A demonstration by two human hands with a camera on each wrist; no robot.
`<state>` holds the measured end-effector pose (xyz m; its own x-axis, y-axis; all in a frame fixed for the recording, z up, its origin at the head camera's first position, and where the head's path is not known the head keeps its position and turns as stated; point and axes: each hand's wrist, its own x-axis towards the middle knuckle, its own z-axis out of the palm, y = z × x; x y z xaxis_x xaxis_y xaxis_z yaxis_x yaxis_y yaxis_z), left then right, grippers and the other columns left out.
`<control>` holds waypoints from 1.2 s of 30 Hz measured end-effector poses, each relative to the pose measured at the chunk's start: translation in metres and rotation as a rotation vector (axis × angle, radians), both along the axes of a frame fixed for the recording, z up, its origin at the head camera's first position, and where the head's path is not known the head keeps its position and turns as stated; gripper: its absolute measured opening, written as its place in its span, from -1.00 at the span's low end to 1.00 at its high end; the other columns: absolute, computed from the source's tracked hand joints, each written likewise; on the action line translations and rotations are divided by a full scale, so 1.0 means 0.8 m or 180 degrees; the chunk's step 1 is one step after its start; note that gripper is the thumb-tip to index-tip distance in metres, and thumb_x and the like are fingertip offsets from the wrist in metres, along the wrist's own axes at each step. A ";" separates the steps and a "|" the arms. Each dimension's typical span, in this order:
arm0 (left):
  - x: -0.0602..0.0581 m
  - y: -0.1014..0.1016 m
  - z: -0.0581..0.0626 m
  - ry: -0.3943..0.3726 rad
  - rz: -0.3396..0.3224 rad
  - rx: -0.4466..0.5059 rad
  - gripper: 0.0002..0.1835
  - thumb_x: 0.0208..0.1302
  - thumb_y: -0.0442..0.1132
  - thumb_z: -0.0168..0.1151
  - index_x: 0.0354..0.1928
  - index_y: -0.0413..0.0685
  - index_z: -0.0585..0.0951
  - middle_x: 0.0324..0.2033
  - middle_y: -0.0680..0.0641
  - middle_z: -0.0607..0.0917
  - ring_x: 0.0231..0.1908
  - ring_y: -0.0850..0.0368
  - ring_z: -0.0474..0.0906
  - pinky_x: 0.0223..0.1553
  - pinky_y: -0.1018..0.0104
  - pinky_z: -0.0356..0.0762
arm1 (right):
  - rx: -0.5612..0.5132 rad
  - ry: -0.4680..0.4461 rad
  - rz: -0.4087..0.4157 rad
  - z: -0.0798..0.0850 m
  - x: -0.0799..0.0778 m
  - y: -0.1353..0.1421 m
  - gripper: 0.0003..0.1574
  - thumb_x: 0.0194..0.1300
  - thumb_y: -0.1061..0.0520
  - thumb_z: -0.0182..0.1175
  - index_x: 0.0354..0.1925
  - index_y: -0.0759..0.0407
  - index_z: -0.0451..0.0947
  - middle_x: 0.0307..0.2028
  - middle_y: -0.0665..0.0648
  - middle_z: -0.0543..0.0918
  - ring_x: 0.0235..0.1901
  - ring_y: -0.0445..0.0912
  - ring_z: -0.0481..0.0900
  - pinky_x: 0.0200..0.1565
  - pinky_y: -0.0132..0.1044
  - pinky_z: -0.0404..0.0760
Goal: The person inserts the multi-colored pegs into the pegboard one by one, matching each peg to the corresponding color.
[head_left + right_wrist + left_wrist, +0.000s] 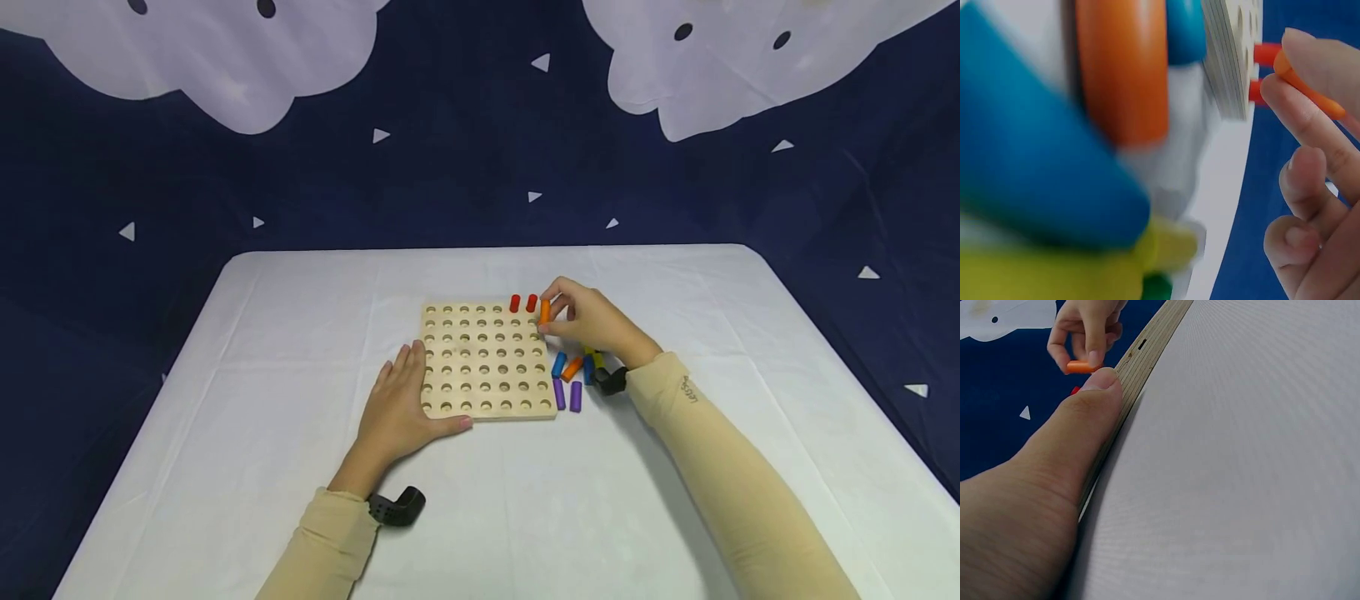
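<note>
A square wooden pegboard [491, 354] with rows of round holes lies on the table. Two red pegs [514, 303] stand upright in its far row, toward the right corner. My right hand [592, 321] pinches an orange peg [544, 312] between thumb and fingers over the board's far right corner, beside the red pegs; the right wrist view shows this orange peg [1310, 90] tilted. My left hand [401, 408] rests against the board's near left corner, fingers extended along the left side and thumb [1094, 394] along the front edge.
Right of the board lie loose pegs: two purple [575, 397], an orange one [572, 369], blue ones [558, 364] and yellow ones [598, 360], partly hidden by the right wrist. A white cloth [480, 517] covers the table. Behind hangs a dark blue curtain [457, 183] with clouds.
</note>
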<state>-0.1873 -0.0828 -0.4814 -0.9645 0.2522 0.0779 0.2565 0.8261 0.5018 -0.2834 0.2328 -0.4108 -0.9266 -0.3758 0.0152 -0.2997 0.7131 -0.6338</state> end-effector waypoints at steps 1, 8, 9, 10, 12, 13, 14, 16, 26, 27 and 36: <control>0.000 0.000 0.000 -0.0002 -0.0002 0.0001 0.56 -0.26 0.64 0.30 0.57 -0.22 -0.18 0.57 -0.19 -0.07 0.58 -0.07 -0.18 0.59 0.00 -0.27 | 0.0003 0.0035 0.0017 0.000 0.000 -0.004 -0.51 0.18 0.07 0.45 0.01 0.03 0.44 -0.20 0.04 0.73 -0.46 -0.02 0.46 -0.33 -0.24 0.48; 0.000 0.000 0.000 0.0003 -0.0007 0.0005 0.55 -0.25 0.62 0.32 0.57 -0.22 -0.17 0.57 -0.20 -0.06 0.58 -0.09 -0.17 0.59 0.00 -0.26 | 0.0350 0.0414 0.0141 -0.005 -0.002 -0.030 -0.57 0.23 0.05 0.41 -0.06 0.03 0.39 -0.17 0.03 0.76 -0.41 -0.07 0.58 -0.30 -0.24 0.52; 0.000 0.001 0.001 0.0000 -0.0007 0.0005 0.55 -0.24 0.62 0.32 0.57 -0.22 -0.17 0.57 -0.20 -0.06 0.58 -0.09 -0.17 0.59 0.00 -0.26 | 0.0422 0.0454 0.0144 -0.005 -0.002 -0.033 -0.57 0.24 0.04 0.40 -0.06 0.02 0.39 -0.18 0.02 0.76 -0.38 -0.07 0.61 -0.29 -0.23 0.53; 0.000 0.001 0.001 -0.0004 -0.0005 0.0002 0.55 -0.24 0.62 0.32 0.57 -0.22 -0.17 0.57 -0.20 -0.06 0.58 -0.08 -0.17 0.59 0.01 -0.27 | 0.0488 0.0491 0.0151 -0.006 -0.002 -0.035 -0.58 0.24 0.04 0.40 -0.06 0.01 0.38 -0.18 0.02 0.76 -0.35 -0.08 0.63 -0.27 -0.23 0.54; 0.000 0.001 0.001 0.0002 -0.0009 -0.0003 0.55 -0.24 0.62 0.32 0.57 -0.22 -0.17 0.57 -0.20 -0.06 0.58 -0.08 -0.17 0.59 0.00 -0.26 | 0.0569 0.0547 0.0170 -0.006 -0.002 -0.038 -0.59 0.26 0.04 0.38 -0.06 0.02 0.38 -0.17 0.02 0.76 -0.31 -0.06 0.66 -0.25 -0.22 0.56; 0.000 0.001 0.001 0.0005 -0.0015 -0.0005 0.55 -0.24 0.62 0.31 0.57 -0.22 -0.17 0.57 -0.20 -0.06 0.58 -0.09 -0.17 0.59 0.00 -0.26 | 0.0585 0.0561 0.0174 -0.006 -0.002 -0.040 -0.60 0.26 0.05 0.38 -0.06 0.02 0.38 -0.17 0.03 0.76 -0.30 -0.06 0.66 -0.24 -0.21 0.56; 0.000 0.001 0.001 0.0008 -0.0017 -0.0009 0.55 -0.24 0.62 0.31 0.57 -0.23 -0.17 0.57 -0.20 -0.05 0.58 -0.09 -0.16 0.59 -0.01 -0.26 | 0.0599 0.0575 0.0177 -0.006 -0.002 -0.041 -0.60 0.26 0.05 0.38 -0.06 0.02 0.38 -0.16 0.03 0.77 -0.29 -0.05 0.67 -0.24 -0.20 0.57; 0.000 0.000 0.001 0.0011 -0.0020 -0.0013 0.55 -0.24 0.62 0.31 0.57 -0.23 -0.17 0.57 -0.20 -0.05 0.58 -0.09 -0.16 0.59 -0.01 -0.26 | 0.0624 0.0617 0.0184 -0.006 -0.003 -0.043 -0.61 0.26 0.06 0.38 -0.07 0.01 0.39 -0.16 0.03 0.77 -0.28 -0.04 0.68 -0.23 -0.18 0.59; -0.002 -0.001 0.001 0.0007 -0.0003 -0.0021 0.55 -0.24 0.63 0.30 0.57 -0.22 -0.17 0.57 -0.20 -0.05 0.58 -0.07 -0.17 0.59 0.02 -0.27 | 0.0901 0.0996 0.0322 -0.003 -0.004 -0.054 -0.70 0.25 0.04 0.39 -0.15 -0.01 0.46 -0.20 0.02 0.81 -0.23 -0.01 0.76 -0.24 -0.10 0.67; -0.002 -0.001 0.001 0.0003 -0.0001 -0.0021 0.55 -0.24 0.63 0.30 0.57 -0.22 -0.17 0.57 -0.20 -0.05 0.58 -0.07 -0.17 0.59 0.02 -0.27 | 0.0976 0.1052 0.0326 -0.003 -0.003 -0.055 -0.70 0.25 0.02 0.38 -0.15 -0.02 0.46 -0.21 0.01 0.81 -0.25 -0.02 0.76 -0.27 -0.11 0.67; -0.001 -0.001 0.000 -0.0001 0.0000 -0.0038 0.55 -0.25 0.64 0.29 0.57 -0.22 -0.17 0.57 -0.19 -0.06 0.58 -0.07 -0.17 0.59 0.03 -0.27 | 0.1159 0.1281 0.0263 -0.007 -0.002 -0.058 -0.74 0.25 -0.01 0.38 -0.17 -0.01 0.53 -0.25 -0.01 0.80 -0.33 -0.05 0.74 -0.34 -0.12 0.68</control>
